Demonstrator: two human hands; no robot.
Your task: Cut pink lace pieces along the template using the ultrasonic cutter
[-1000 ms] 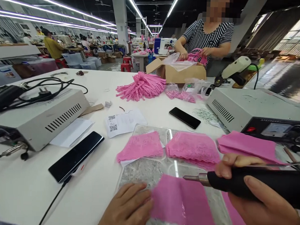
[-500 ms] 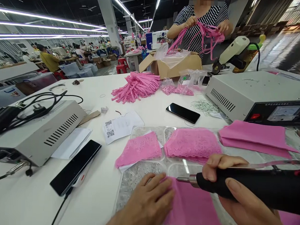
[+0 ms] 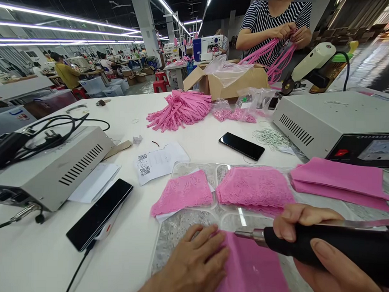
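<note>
My left hand [image 3: 198, 259] lies with fingers stretched out on the left edge of a pink fabric piece [image 3: 254, 267]. In my right hand [image 3: 331, 253] is a black handheld ultrasonic welder [image 3: 344, 249], pointing left. Its metal tip [image 3: 245, 234] is at the fabric's upper edge, just right of my left fingertips; whether it touches the cloth I cannot tell. Beyond my hands lie a pink lace piece [image 3: 186, 190] over white paper and a stack of pink lace pieces [image 3: 255, 188]. Folded pink fabric [image 3: 338, 181] rests at the right.
Grey power units stand left [image 3: 53, 166] and right [image 3: 338, 125]. Phones lie at left [image 3: 99, 215] and centre [image 3: 241, 146]. Pink strips [image 3: 181, 111] are heaped before a cardboard box [image 3: 233, 83]. Behind it, a person in a striped top [image 3: 275, 29] holds pink strips.
My right hand and the welder have shifted slightly right in view. My left hand stays on the fabric. The other person's hands have come together around the pink strips.
</note>
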